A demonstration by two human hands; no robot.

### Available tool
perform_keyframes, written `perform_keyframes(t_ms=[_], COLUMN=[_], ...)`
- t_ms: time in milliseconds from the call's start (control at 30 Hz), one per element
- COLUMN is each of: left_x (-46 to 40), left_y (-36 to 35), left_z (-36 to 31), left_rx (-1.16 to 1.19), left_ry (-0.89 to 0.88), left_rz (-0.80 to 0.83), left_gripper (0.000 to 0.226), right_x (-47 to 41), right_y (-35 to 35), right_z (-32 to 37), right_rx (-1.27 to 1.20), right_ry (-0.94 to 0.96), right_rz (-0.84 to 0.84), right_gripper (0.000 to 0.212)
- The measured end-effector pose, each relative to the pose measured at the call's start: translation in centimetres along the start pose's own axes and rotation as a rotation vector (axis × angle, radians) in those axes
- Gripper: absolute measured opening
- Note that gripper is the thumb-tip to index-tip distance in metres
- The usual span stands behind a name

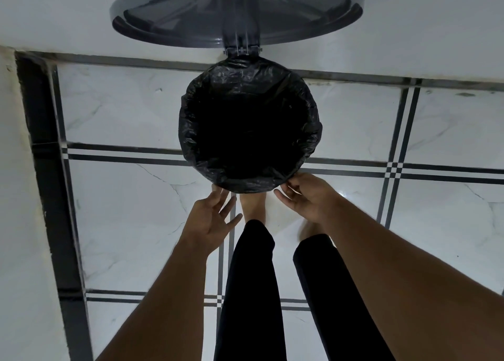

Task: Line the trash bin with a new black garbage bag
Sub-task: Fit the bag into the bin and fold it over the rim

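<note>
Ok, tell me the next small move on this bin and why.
Probably tug the bag hem down at the near rim with the right hand, which pinches it there. The bag already wraps the whole rim, the lid stands open, and the left hand is spread open just below the edge, so only snugging seems left.

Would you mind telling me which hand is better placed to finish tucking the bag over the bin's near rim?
Right. The right hand already pinches the black garbage bag at the near rim; the left hand is open, fingertips just below it.
</note>
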State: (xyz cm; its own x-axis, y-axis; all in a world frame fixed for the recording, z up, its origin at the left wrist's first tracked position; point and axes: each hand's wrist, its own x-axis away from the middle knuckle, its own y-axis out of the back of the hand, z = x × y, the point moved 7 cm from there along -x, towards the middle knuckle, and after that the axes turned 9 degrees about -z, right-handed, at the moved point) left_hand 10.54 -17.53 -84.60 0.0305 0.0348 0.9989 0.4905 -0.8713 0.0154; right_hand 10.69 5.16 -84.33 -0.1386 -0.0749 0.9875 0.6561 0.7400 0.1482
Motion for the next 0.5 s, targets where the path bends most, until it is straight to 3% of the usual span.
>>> perform_keyframes(t_ms=[300,500], left_x=[-1.1,-1.8], left_y=[-0.5,-0.7], left_z=[0.5,-0.9], left_rx=[0.101,-0.029], left_ry=[-0.035,-0.051], left_rz=[0.049,-0.242], left_gripper=[0.028,0.024], right_x=[-1.7,-1.4], right_y=[0.5,0.7], right_z=[0.8,1.1], right_rx=[0.120,0.173], right_ry=[0.042,0.095], right_rz=[-0.053,-0.062], right_gripper=[0.014,0.010])
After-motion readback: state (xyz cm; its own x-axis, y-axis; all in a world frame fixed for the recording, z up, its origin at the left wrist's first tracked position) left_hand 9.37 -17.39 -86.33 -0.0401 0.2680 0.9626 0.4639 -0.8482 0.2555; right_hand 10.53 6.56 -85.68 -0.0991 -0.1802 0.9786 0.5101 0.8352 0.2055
